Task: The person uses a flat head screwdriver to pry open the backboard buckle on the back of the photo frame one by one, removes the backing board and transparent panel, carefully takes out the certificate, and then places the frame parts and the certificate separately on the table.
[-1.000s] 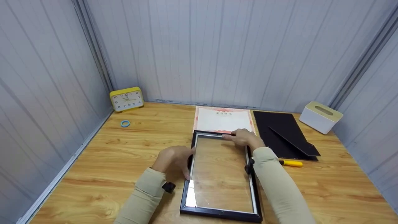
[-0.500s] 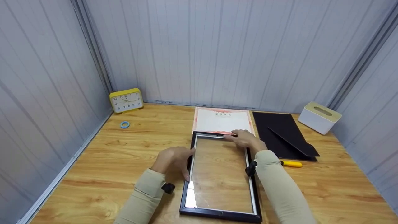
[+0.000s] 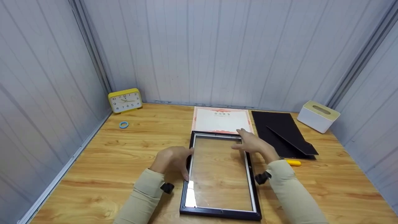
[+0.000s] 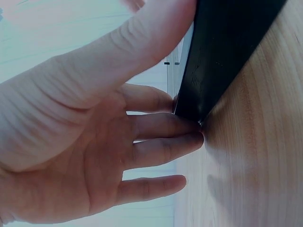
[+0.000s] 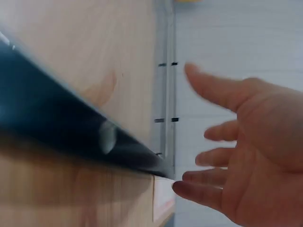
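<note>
A black picture frame [image 3: 219, 212] with a silver inner lip and a clear pane [image 3: 220, 174] lies on the wooden table. My left hand [image 3: 175, 158] holds its left side. In the left wrist view, the thumb [image 4: 156, 33] reaches over the top edge while fingertips [image 4: 194, 139] meet the outer side close to the tabletop. Over the far right corner is my right hand [image 3: 250, 141], its fingers spread and holding nothing. The right wrist view has this hand [image 5: 265, 142] apart from the black frame side [image 5: 71, 109].
Behind the frame lies a certificate sheet [image 3: 220, 121] with a red border. To its right are black boards [image 3: 276, 121], a yellow-handled tool [image 3: 293, 162] and a tissue box [image 3: 317, 116]. A yellow clock [image 3: 125, 101] and blue ring [image 3: 123, 124] are at left.
My right hand has come off the frame's far edge and moved right and toward me, fingers spreading. The left hand stays at the frame's left side.
</note>
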A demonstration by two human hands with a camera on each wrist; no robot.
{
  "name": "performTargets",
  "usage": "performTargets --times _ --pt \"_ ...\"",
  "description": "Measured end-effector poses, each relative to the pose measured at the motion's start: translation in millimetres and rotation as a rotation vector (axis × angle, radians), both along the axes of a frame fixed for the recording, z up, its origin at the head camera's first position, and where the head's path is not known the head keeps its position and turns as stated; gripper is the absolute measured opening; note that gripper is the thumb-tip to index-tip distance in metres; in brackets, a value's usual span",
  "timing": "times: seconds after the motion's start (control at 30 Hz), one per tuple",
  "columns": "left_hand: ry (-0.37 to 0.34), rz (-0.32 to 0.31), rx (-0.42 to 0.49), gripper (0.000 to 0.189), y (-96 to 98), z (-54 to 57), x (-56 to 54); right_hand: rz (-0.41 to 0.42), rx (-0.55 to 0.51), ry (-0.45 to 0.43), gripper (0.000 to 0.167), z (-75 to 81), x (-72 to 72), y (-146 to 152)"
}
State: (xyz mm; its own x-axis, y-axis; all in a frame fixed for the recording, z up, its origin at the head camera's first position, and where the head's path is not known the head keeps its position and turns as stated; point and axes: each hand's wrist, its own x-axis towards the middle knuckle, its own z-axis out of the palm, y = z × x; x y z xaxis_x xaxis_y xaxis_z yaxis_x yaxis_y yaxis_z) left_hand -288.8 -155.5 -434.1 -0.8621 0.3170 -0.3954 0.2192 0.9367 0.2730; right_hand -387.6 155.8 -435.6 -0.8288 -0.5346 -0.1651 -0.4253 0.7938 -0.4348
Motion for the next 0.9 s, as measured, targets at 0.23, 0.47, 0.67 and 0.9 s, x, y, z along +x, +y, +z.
performTargets --times 0.23,0.47,0.67,0.9 --pt "-0.003 0.014 -0.003 0.118 -1.8 -1.1 1.2 -0.118 -0.090 -0.025 0.082 -3.7 29.5 12" --pt "-0.002 0.021 0.013 0.120 -2.1 -1.6 2.0 -0.292 -0.074 0.036 0.031 -11.9 44.5 12" --pt "-0.016 0.028 0.053 0.119 -4.7 -3.4 3.2 -0.331 -0.090 0.073 0.023 -15.4 49.9 11" --pt "-0.008 0.026 0.104 0.121 -10.1 -7.8 6.0 -0.380 -0.174 0.040 0.019 -21.4 52.8 12"
